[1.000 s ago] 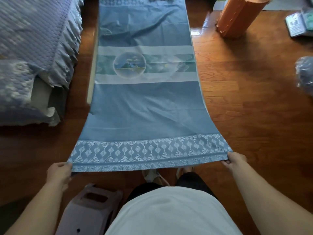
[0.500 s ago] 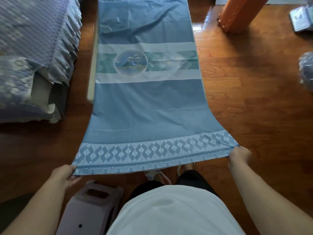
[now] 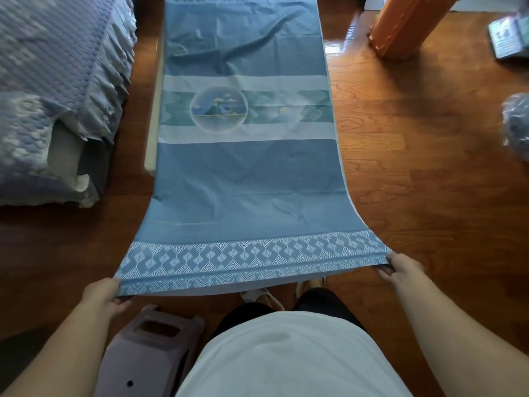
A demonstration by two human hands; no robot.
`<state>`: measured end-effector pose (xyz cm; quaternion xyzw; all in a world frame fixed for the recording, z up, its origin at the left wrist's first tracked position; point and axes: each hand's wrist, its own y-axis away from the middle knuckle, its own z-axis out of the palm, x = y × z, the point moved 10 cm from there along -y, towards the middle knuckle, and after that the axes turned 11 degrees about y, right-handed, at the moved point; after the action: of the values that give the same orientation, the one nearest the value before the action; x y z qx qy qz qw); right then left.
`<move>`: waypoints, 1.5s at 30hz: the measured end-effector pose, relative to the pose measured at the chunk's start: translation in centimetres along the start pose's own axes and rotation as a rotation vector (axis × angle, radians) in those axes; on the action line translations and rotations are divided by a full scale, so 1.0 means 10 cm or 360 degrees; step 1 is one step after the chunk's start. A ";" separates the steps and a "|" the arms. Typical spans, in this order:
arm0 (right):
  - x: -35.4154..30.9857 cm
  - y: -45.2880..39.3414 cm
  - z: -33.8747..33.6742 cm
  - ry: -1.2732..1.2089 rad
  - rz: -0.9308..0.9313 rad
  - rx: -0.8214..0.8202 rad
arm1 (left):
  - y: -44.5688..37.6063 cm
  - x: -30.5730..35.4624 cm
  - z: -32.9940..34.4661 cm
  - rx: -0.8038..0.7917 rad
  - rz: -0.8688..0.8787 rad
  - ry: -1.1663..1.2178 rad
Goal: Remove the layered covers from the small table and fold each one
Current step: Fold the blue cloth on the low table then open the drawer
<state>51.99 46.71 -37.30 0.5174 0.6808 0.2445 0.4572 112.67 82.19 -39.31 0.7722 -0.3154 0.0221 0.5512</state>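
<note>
Polished reddish wood floor (image 3: 429, 173), glossy with light near the far end. Blue cover (image 3: 246, 179) stretched long over it, far part lying across a pale table edge (image 3: 151, 133), near patterned border lifted clear of the floor. Left hand (image 3: 104, 295) pinching the near left corner, fingers curled under; right hand (image 3: 402, 267) gripping the near right corner likewise. Quilted bed (image 3: 51, 81) along the left, orange stool (image 3: 400, 27) tipped at upper right, grey plastic stool (image 3: 151, 348) just below the left hand.
</note>
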 end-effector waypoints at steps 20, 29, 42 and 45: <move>-0.04 -0.12 -0.26 0.0174 -0.0048 -0.0048 | 0.10 -0.06 -0.04 -0.0221 -0.0206 -0.0224; 0.01 0.02 -0.20 0.0110 0.0044 -0.0066 | 0.13 -0.18 -0.06 -0.0058 -0.0125 -0.0027; -1.26 0.43 0.37 0.0231 -0.0305 -0.0242 | 0.73 1.12 0.88 -0.0493 0.0318 0.0741; -1.84 0.50 0.56 0.0221 -0.0428 -0.0301 | 0.80 1.56 1.15 -0.0486 0.0331 0.0873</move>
<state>60.18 30.57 -29.03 0.3581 0.7478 0.2791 0.4844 117.49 63.50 -31.13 0.6096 -0.2320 0.2378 0.7197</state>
